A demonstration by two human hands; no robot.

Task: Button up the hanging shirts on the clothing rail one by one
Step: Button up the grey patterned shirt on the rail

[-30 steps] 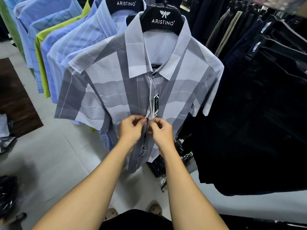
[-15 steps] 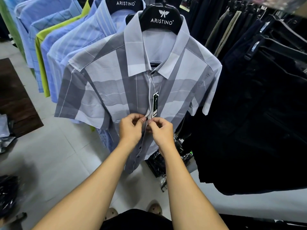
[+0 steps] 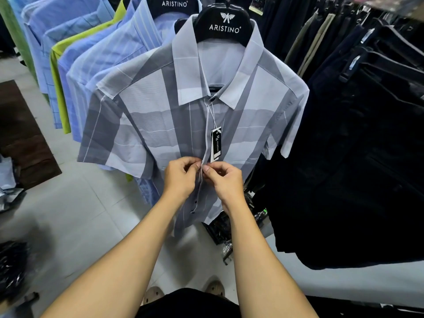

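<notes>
A grey and white checked short-sleeve shirt point(image 3: 156, 125) hangs on a black hanger point(image 3: 223, 26) in front of me. My left hand point(image 3: 180, 177) and my right hand point(image 3: 226, 180) pinch the two edges of its front placket together at mid-chest, fingertips touching. A black price tag point(image 3: 216, 144) dangles on a string just above my right hand. Below my hands the placket hangs apart, showing two dark buttons point(image 3: 195, 203). The collar is closed at the top.
Blue striped shirts point(image 3: 96, 60) and a lime green shirt point(image 3: 58, 88) hang in a row behind on the left. Dark trousers point(image 3: 358, 157) hang close on the right. A brown mat point(image 3: 20, 138) and plastic bags point(image 3: 9, 267) lie on the tiled floor.
My hands have stayed at the same spot on the placket, fingers working closer together. The shirt has shifted slightly.
</notes>
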